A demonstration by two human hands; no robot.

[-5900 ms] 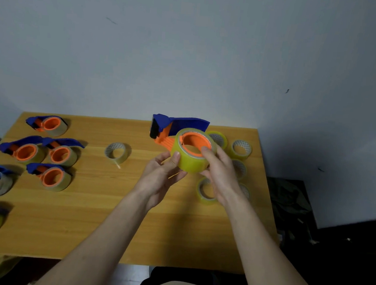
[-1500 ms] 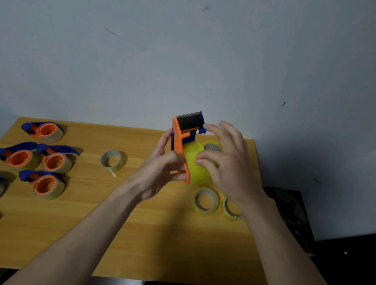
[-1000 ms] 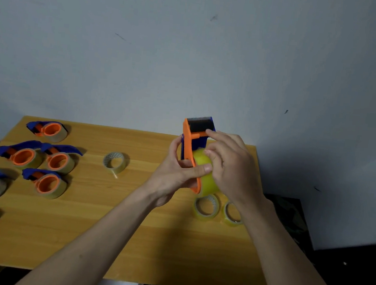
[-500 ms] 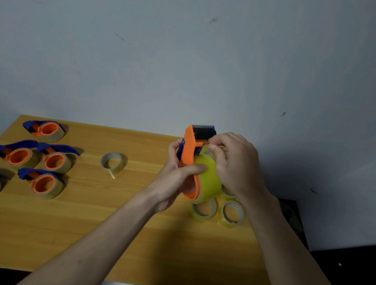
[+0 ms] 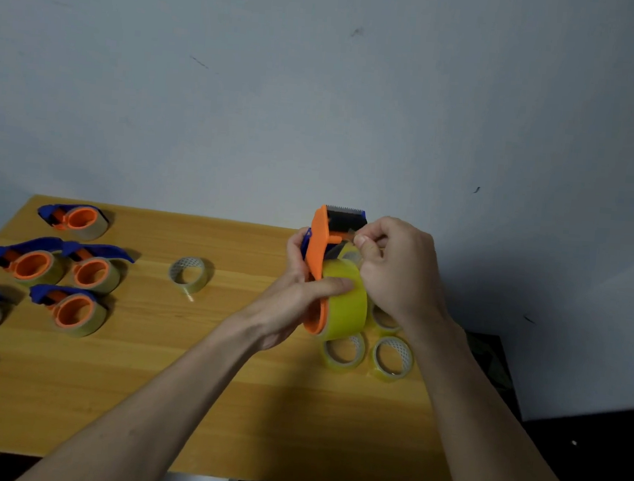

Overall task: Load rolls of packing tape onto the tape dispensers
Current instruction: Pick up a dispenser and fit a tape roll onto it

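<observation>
Low in the centre-right of the frame, two loose clear-yellow tape rolls lie flat on the light wooden table, and just above them the left hand is closed around the orange-and-blue plastic tape dispenser, thumb pressed on the wide yellow packing-tape roll seated on its hub. Higher, the right hand pinches what looks like the tape's free end below the dark serrated blade. The roll looks light and stiff, its film thin and sticky, so the loose end seems best gripped by its edges, away from the teeth.
</observation>
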